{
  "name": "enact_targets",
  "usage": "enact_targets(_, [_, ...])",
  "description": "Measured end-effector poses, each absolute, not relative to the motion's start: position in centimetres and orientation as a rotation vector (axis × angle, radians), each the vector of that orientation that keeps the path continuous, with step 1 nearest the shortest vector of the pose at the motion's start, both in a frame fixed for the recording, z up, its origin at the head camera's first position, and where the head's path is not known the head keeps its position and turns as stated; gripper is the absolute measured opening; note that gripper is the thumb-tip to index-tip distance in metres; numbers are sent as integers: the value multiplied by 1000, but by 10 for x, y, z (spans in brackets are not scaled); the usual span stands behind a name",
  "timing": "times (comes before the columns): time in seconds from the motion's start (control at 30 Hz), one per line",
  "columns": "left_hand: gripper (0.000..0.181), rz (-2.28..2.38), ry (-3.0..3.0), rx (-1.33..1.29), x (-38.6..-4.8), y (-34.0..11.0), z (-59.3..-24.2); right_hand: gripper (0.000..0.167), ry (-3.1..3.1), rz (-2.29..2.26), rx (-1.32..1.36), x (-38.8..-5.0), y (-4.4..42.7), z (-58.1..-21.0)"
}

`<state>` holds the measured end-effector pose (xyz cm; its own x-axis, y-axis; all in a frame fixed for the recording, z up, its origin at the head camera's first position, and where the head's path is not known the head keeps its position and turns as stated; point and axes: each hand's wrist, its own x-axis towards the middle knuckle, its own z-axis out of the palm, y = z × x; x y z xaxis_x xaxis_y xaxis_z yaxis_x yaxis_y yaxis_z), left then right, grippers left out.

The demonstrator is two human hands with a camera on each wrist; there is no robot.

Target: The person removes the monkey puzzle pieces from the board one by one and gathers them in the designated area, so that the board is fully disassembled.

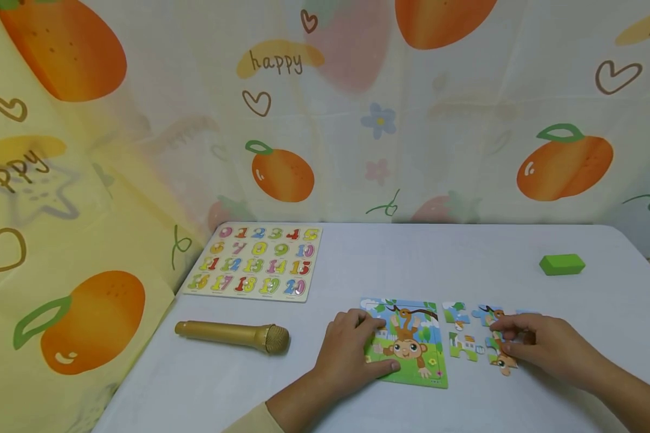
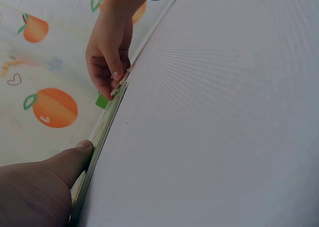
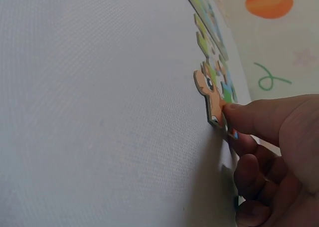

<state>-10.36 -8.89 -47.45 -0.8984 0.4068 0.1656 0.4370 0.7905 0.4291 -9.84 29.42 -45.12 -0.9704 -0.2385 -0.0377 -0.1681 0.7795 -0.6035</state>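
A square monkey picture puzzle board [image 1: 406, 370] lies flat on the table. My left hand [image 1: 352, 349] rests over its left side, thumb lying on the lower part and index finger on the upper part. The left wrist view shows that thumb [image 2: 79, 152] pressing on the board. Right of the board lie loose jigsaw pieces, among them a house piece [image 1: 464, 346] and a tree piece [image 1: 456, 313]. At the right of this group my right hand [image 1: 547, 346] pinches a monkey-face puzzle piece [image 3: 214, 102] between thumb and fingers. Pieces behind that hand are partly hidden.
A number puzzle board [image 1: 254, 259] lies at the back left. In front of it is a gold toy microphone [image 1: 233, 335]. A green block [image 1: 562, 264] sits at the back right. A fruit-print curtain [image 1: 330, 138] hangs behind the white table [image 1: 411, 258].
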Motion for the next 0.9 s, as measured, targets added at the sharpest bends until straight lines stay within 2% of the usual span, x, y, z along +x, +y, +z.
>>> enact_targets(0.43, [71,-730,-2903,-699,-103,-90,-476,33,2929,-967,-328,-93,291,-456])
enact_targets(0.9, [71,-735,-2920,-694,-102,-90,-475,25,2781,-1172,-449,-101,274,-447])
